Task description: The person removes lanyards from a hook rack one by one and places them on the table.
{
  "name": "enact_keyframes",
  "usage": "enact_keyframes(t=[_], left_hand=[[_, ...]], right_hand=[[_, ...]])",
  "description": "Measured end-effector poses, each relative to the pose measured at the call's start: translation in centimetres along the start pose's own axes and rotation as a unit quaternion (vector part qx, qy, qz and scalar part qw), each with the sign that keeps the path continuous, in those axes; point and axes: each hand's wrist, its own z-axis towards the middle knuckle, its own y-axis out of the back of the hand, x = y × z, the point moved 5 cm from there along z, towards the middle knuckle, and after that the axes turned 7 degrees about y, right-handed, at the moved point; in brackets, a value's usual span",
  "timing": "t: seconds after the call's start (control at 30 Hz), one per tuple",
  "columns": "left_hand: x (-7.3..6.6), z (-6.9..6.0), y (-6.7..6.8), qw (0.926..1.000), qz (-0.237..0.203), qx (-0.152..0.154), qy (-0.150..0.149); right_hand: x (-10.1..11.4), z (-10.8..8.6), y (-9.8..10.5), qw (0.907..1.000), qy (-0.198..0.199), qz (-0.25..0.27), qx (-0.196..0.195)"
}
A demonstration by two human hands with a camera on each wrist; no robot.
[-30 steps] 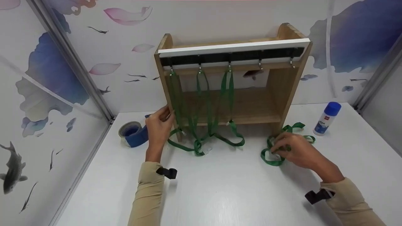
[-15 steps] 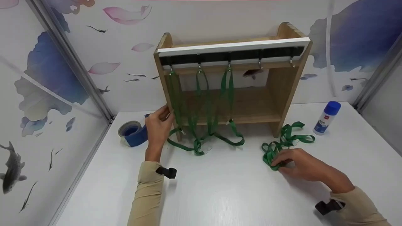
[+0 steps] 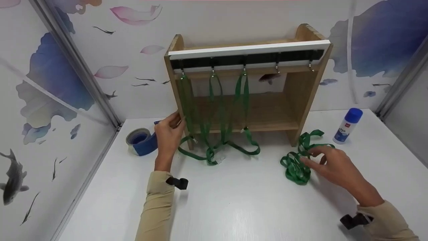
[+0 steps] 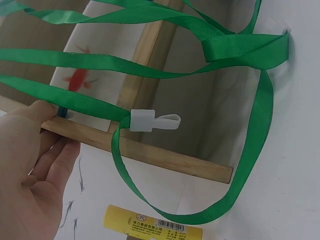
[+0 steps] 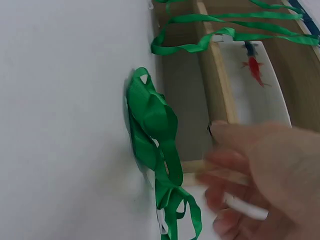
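Note:
In the head view, my left hand point(image 3: 169, 137) grips the left side panel of a wooden rack; the left wrist view shows the thumb and fingers point(image 4: 62, 157) on either side of the wooden edge point(image 4: 165, 155). Green lanyards point(image 3: 246, 97) hang from three hooks under the black strip point(image 3: 260, 59), their lower loops lying on the table. My right hand point(image 3: 337, 167) is over a loose green lanyard pile point(image 3: 297, 170), thumb and fingers apart. Blurred in the right wrist view, that hand point(image 5: 275, 175) is beside the bunched ribbon point(image 5: 155, 115) and grips none of it.
A glue stick point(image 3: 347, 126) with a blue cap stands at the right of the white table point(image 3: 214, 207). Rolls of tape point(image 3: 145, 145) lie left of the rack. In the left wrist view, a yellow labelled tube point(image 4: 150, 225) appears near the bottom. Patterned walls stand behind and left.
My right hand has let go of the green ribbon and moved slightly up and right. The near ribbon is gathered into a tighter bunch than a second ago. My left hand has stayed put.

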Motion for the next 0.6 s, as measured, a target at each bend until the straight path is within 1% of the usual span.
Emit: enact_keyframes(t=[0.07, 0.13, 0.23, 0.3, 0.37, 0.43, 0.5, 0.6], left_hand=[[0.1, -0.1, 0.1, 1.0000, -0.001, -0.002, 0.001], [0.1, -0.1, 0.2, 1.0000, -0.002, -0.002, -0.001], [0.2, -0.1, 0.3, 0.9999, -0.009, -0.003, -0.008], [0.2, 0.0, 0.3, 0.9998, -0.015, -0.001, -0.010], [0.2, 0.0, 0.3, 0.9998, -0.018, 0.001, -0.007], [0.2, 0.0, 0.2, 0.9998, -0.019, 0.003, -0.001], [0.1, 0.0, 0.1, 0.9999, -0.014, 0.005, 0.007], [0.1, 0.1, 0.0, 0.9999, -0.009, 0.006, 0.009]], right_hand=[[0.0, 0.3, -1.0, 0.9987, -0.043, 0.000, 0.029], [0.4, 0.5, -2.0, 0.9963, -0.062, -0.011, 0.058], [1.4, 0.6, -3.3, 0.9963, -0.041, -0.029, 0.070], [2.0, 0.7, -3.6, 0.9968, -0.018, -0.037, 0.068], [2.0, 0.8, -3.7, 0.9970, 0.004, -0.030, 0.072], [1.5, 0.9, -3.3, 0.9963, 0.018, -0.023, 0.081], [0.5, 0.8, -2.7, 0.9957, 0.032, -0.020, 0.085], [-1.3, 0.2, -1.6, 0.9955, 0.053, -0.025, 0.074]])
